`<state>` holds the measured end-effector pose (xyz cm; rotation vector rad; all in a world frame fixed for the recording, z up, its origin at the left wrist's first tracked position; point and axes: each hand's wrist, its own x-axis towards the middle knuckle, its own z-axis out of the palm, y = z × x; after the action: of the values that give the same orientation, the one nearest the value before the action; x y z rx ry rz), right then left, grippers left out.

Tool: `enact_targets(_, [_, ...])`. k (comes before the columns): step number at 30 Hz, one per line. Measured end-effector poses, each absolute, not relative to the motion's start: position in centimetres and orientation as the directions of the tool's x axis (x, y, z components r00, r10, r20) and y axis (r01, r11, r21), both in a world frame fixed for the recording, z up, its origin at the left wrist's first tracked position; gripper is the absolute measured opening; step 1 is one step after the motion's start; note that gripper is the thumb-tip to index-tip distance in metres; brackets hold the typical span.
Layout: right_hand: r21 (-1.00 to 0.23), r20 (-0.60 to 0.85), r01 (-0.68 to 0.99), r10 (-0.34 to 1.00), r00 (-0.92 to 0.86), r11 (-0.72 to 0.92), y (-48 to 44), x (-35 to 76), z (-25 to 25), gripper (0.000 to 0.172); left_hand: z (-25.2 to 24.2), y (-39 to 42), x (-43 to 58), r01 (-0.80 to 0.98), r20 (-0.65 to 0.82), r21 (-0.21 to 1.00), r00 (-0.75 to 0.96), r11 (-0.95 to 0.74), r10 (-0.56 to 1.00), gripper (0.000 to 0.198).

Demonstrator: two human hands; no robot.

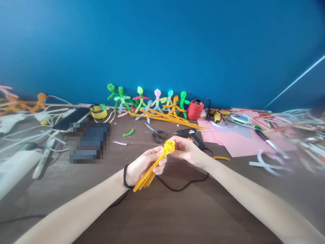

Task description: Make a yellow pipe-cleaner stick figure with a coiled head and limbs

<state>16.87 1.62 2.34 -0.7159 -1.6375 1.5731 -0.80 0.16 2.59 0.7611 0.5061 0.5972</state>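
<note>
Room is left on the tabletop (pixel 182 217) nearside of the black cable (pixel 177 190), and the yellow bundle (pixel 151 170) is grasped between the left hand (pixel 142 164) and right hand (pixel 188 150).

On the brown table (pixel 162 217) lie scissors (pixel 155 131), a glue gun (pixel 193 137) and pink paper (pixel 241 142).

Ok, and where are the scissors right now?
In the head view, the scissors lie on the table near the middle, just beyond the left hand, left of the black glue gun.
</note>
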Motion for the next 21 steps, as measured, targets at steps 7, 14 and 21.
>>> enact_targets(7, [-0.99, 0.124, -0.001, 0.866, -0.485, 0.141, 1.59, 16.81, 2.51, 0.016, 2.92, 0.3, -0.51, -0.277, -0.199, 0.867, 0.568, 0.414, 0.798, 0.012])
enact_targets(14, [-0.992, 0.067, 0.068, 0.896, -0.44, 0.107, 1.47, 16.67, 2.6, 0.018, 2.74, 0.39, -0.25, -0.001, -0.044, 0.999, 0.383, 0.048, 0.923, 0.019])
enact_targets(21, [-0.987, 0.067, 0.104, 0.904, -0.423, 0.122, 1.44, 16.61, 2.86, 0.021, 3.29, 0.15, -0.37, 0.132, 0.016, 0.99, 0.297, -0.057, 0.955, 0.015])
